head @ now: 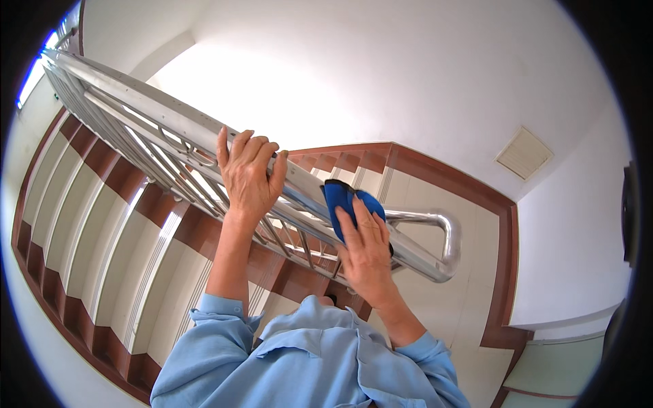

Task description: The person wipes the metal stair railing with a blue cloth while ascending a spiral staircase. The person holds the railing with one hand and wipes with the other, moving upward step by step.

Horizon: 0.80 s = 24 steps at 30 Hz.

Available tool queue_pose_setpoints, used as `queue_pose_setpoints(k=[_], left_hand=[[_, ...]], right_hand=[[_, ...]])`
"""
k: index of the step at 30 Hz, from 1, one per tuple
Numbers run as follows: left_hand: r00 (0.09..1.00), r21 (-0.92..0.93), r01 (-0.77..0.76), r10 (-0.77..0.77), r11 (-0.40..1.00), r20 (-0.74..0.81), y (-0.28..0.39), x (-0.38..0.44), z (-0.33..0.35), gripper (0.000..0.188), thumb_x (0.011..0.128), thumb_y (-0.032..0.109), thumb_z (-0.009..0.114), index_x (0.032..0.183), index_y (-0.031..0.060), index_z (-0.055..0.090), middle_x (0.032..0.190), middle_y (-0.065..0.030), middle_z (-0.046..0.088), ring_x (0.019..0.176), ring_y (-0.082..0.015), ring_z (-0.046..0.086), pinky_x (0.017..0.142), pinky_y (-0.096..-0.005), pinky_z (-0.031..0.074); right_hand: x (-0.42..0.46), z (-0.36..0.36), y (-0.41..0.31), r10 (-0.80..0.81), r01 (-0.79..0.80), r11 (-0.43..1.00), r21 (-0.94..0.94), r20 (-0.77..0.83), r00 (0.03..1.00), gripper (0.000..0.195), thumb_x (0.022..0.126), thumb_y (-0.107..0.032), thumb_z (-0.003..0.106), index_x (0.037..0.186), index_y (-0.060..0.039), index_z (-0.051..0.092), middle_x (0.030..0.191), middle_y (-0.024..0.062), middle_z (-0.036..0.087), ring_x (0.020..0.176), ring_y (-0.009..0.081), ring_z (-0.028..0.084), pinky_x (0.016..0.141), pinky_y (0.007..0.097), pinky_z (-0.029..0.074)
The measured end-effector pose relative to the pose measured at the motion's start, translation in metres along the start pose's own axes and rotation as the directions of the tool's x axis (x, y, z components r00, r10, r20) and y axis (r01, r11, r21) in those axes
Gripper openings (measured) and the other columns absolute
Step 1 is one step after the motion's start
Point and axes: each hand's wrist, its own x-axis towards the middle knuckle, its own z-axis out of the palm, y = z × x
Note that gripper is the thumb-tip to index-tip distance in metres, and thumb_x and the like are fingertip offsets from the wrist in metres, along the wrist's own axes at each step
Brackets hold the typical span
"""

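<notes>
A metal stair handrail (143, 98) crosses the view from the upper left down to a rounded, polished end bend (449, 245) on the right. My left hand (251, 173) rests over the top of the rail, its fingers curled across the far side. Farther down the rail, my right hand (365, 250) presses a folded blue cloth (347, 201) with dark edging against the metal. The cloth wraps over the rail, and part of it is hidden under my fingers. Slim metal balusters (306, 247) run below the rail.
Pale steps (137, 255) with reddish-brown borders lie left of me; another flight (347, 163) shows beyond the rail. A tiled landing (449, 311) spreads at the right. On the white wall (408, 81) is a square vent cover (524, 153). Dark objects edge the far right.
</notes>
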Motion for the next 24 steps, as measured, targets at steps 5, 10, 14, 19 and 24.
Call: queue_pose_setpoints(k=[5, 10, 14, 19, 24], left_hand=[[0.995, 0.004, 0.092, -0.092, 0.996, -0.03, 0.01, 0.002, -0.004, 0.02, 0.093, 0.02, 0.067, 0.08, 0.0074, 0.076, 0.087, -0.0055, 0.073, 0.108, -0.0261, 0.064, 0.123, -0.0512, 0.025], [0.993, 0.003, 0.096, -0.096, 0.995, -0.065, 0.01, 0.0, -0.005, 0.022, 0.093, 0.021, 0.066, 0.077, 0.0081, 0.074, 0.086, -0.0042, 0.072, 0.108, -0.025, 0.065, 0.123, -0.0499, 0.025], [0.995, -0.041, 0.085, -0.087, 0.996, -0.049, 0.012, -0.002, 0.002, 0.024, 0.095, 0.025, 0.064, 0.08, 0.0092, 0.075, 0.087, -0.0033, 0.07, 0.11, -0.0251, 0.063, 0.124, -0.0508, 0.022], [0.996, -0.073, 0.075, -0.078, 0.994, -0.035, 0.011, -0.001, -0.002, 0.027, 0.099, 0.021, 0.057, 0.085, 0.0075, 0.076, 0.093, -0.0047, 0.073, 0.114, -0.0256, 0.063, 0.124, -0.0505, 0.022], [0.995, -0.087, 0.086, -0.09, 0.992, -0.035, 0.009, -0.004, -0.003, 0.025, 0.098, 0.024, 0.061, 0.083, 0.0091, 0.075, 0.09, -0.0029, 0.072, 0.113, -0.0253, 0.063, 0.125, -0.051, 0.021]], right_hand=[[-0.018, -0.018, 0.046, 0.001, 0.001, 0.988, -0.157, 0.01, 1.0, 0.067, 0.09, -0.029, 0.075, 0.149, -0.0044, 0.053, 0.134, 0.0139, 0.06, 0.114, 0.0296, 0.057, 0.097, 0.0455, 0.04], [0.023, -0.017, 0.032, -0.044, 0.047, 0.999, -0.017, 0.135, 0.99, 0.062, 0.102, -0.035, 0.061, 0.153, -0.0022, 0.046, 0.12, 0.0178, 0.065, 0.106, 0.0333, 0.06, 0.096, 0.0462, 0.039], [0.102, -0.002, 0.017, -0.129, 0.011, 0.933, 0.359, 0.305, 0.944, 0.058, 0.103, -0.035, 0.062, 0.149, -0.0026, 0.048, 0.113, 0.0228, 0.07, 0.101, 0.0379, 0.069, 0.089, 0.0484, 0.047], [0.168, 0.046, 0.025, -0.175, -0.402, 0.621, 0.673, 0.619, 0.766, 0.066, 0.104, -0.063, 0.049, 0.143, -0.0091, 0.053, 0.11, 0.0228, 0.072, 0.103, 0.0344, 0.072, 0.089, 0.0399, 0.055], [0.136, 0.023, 0.045, -0.033, -0.499, 0.712, 0.494, 0.733, 0.679, 0.06, 0.105, -0.061, 0.045, 0.131, -0.0101, 0.061, 0.103, 0.0205, 0.072, 0.094, 0.0338, 0.071, 0.083, 0.0393, 0.053]])
